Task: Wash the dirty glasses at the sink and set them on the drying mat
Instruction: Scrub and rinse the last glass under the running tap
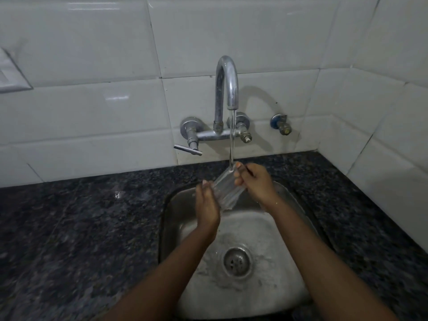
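While water runs from the tap (227, 89) straight down, we've got both hands over the sink (287, 228) with a clear glass (225, 191) tilted between them, mouth end up under the stream. Our right hand (253, 181) is curled round the upper end, fingers wrapped on the rim. Our left hand (207, 202) cups the lower side, fingers fairly straight against it. Both forearms reach in from below.
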Demonstrator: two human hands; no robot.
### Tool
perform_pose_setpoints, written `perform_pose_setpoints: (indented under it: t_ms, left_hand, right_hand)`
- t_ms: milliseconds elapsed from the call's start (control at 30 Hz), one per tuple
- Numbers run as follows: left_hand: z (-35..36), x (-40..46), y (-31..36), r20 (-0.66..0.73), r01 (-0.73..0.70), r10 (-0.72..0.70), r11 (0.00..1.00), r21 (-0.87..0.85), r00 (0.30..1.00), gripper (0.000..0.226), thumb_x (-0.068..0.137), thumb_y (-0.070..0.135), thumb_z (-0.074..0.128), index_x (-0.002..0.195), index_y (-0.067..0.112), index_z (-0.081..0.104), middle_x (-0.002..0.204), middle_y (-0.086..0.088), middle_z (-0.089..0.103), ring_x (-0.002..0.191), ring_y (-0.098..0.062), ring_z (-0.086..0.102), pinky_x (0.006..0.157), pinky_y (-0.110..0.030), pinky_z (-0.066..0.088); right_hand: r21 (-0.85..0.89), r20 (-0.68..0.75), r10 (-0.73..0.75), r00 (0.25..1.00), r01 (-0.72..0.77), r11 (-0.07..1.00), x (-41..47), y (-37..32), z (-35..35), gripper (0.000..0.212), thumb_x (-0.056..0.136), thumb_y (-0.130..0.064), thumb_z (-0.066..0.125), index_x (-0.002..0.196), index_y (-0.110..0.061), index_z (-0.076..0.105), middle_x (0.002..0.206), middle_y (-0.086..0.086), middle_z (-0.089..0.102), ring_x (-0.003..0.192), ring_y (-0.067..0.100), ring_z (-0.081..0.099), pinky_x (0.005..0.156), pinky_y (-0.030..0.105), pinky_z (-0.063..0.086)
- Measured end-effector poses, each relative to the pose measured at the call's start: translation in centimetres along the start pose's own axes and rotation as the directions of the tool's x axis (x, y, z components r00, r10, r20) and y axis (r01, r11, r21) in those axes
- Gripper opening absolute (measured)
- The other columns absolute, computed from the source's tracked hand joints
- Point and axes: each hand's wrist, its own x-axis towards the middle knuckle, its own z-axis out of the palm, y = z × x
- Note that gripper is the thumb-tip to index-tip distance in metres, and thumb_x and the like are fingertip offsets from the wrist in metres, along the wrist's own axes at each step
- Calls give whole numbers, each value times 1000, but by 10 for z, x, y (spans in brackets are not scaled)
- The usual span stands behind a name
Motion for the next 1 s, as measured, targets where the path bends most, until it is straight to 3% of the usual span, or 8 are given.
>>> perform_pose_setpoints:
  t_ms: [67,100,233,333,500,633,867,1000]
  left_hand:
    - [-8,-2,-2,30,-306,305,939,156,952,33,100,23,35,117,7,59,114,-10,63,106,-22,58,93,-28,46]
    - [-10,0,-4,75,-323,315,933,157,946,33,100,23,36,118,10,60,114,-6,63,105,-18,59,90,-21,46]
    - [-11,13,4,203,65,-67,998,17,977,42,99,39,30,102,20,67,105,-6,69,103,-21,62,93,-37,50]
    - [-14,26,17,308,235,-218,972,-19,926,46,99,42,28,81,23,66,81,1,70,82,-16,65,76,-33,52]
    - [-17,38,34,484,490,-437,871,20,758,37,95,22,32,87,4,63,85,-15,67,77,-26,62,77,-36,50]
    - [-22,38,37,639,551,-390,832,-63,663,41,99,20,26,107,-1,60,93,-24,69,82,-34,64,82,-45,50]
    - [-6,26,21,464,360,-282,929,-86,839,47,99,42,28,97,14,66,104,-17,67,98,-32,63,95,-50,47]
    - [-15,20,28,442,256,-241,966,27,864,34,98,30,43,105,5,65,104,-21,68,94,-33,67,87,-46,54]
  right_hand:
    - [-151,108,-114,988,130,980,0,-13,2,30,95,-30,49,68,-21,57,63,-4,64,51,-5,57,51,7,40]
    - [-249,156,-182,971,217,944,0,-17,5,31,95,-28,51,65,-19,56,64,-1,65,51,-3,56,50,8,39]
    - [-528,363,-360,860,508,680,-5,-23,16,26,93,-18,52,74,-2,61,73,15,61,66,17,46,63,25,30]
    - [-414,365,-450,815,575,706,-10,-18,10,23,91,-14,54,76,1,63,71,13,60,65,18,50,58,22,31]
    - [54,24,-286,958,285,957,-8,-5,2,20,96,-17,49,82,-13,63,70,-4,62,60,-4,59,60,9,46]
    - [287,-84,-98,992,118,951,4,3,1,31,98,-22,44,72,-17,59,74,6,60,69,13,59,68,23,49]
    - [627,70,281,957,-262,734,18,14,22,38,98,-34,41,112,-2,56,103,13,65,94,25,63,85,41,51]
    - [633,139,540,830,-494,596,22,13,30,32,97,-32,43,96,-7,61,77,12,65,73,25,64,59,30,55]
